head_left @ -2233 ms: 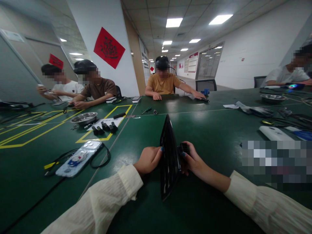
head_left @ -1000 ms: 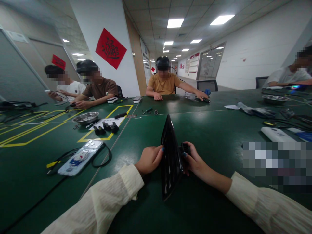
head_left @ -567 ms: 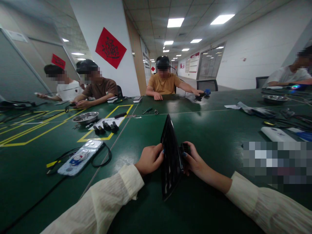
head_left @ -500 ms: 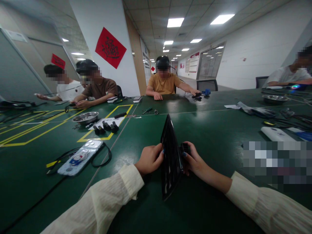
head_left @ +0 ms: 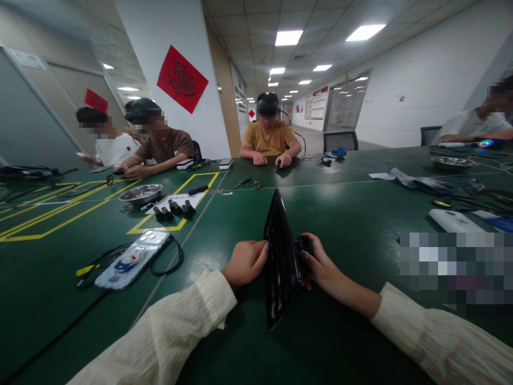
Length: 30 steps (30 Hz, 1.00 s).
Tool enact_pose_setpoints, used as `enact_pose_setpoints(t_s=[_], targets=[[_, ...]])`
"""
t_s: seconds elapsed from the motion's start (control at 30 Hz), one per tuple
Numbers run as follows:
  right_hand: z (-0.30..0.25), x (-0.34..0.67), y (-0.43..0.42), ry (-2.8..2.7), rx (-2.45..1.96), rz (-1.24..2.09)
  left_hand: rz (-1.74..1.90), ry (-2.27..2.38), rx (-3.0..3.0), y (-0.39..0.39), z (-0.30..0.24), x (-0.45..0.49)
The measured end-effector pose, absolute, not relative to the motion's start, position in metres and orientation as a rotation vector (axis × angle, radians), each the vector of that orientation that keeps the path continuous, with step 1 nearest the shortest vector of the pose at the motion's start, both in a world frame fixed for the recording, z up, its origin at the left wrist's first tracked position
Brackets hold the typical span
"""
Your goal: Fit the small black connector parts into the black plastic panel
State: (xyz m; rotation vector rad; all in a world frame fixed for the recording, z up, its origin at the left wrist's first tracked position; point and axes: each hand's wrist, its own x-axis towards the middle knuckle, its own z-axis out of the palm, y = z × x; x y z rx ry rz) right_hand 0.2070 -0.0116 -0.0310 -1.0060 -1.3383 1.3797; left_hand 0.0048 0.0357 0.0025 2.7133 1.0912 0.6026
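A thin, glossy black panel (head_left: pixel 279 267) stands on edge in front of me, tilted and seen nearly side-on. My left hand (head_left: pixel 248 261) is closed at its left side, with the thumb pressed against the shiny face. On the other side, my right hand (head_left: pixel 321 262) grips a small ribbed black piece (head_left: pixel 305 244) behind the panel. I cannot tell whether that piece is joined to the panel. The right fingertips are partly hidden by the panel and the piece.
To the left lie a phone (head_left: pixel 134 260) with a black cable, several black fittings (head_left: pixel 174 209) on paper and a metal bowl (head_left: pixel 141 193). A screwdriver (head_left: pixel 242 182) lies farther back. Cables and a white device (head_left: pixel 457 220) are at right. Co-workers sit around the green table (head_left: pixel 344 214).
My hands and the panel look unmoved. The co-worker opposite has drawn an outstretched arm back to the body, away from the blue item. The far-left person's hand has shifted to the right.
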Motion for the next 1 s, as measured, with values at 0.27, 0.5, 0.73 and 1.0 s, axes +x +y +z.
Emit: enact_pose_setpoints(t_s=[0.27,0.5,0.73,1.0], targets=[[-0.0306,0.2073,-0.0124,-1.344,-1.000,1.367,0.608,1.074,2.731,0.0355,0.0011,0.0035],[-0.0335,0.2078,-0.0113,-1.348,-0.989,1.383,0.619,1.160,2.787,0.0339,0.0038,0.0043],[-0.0343,0.2078,-0.0112,-1.336,-0.996,1.372,0.626,1.085,2.754,0.0337,0.0033,0.0028],[-0.0317,0.2069,-0.0119,-1.344,-0.992,1.379,0.635,1.150,2.755,0.0349,0.0023,0.0048]])
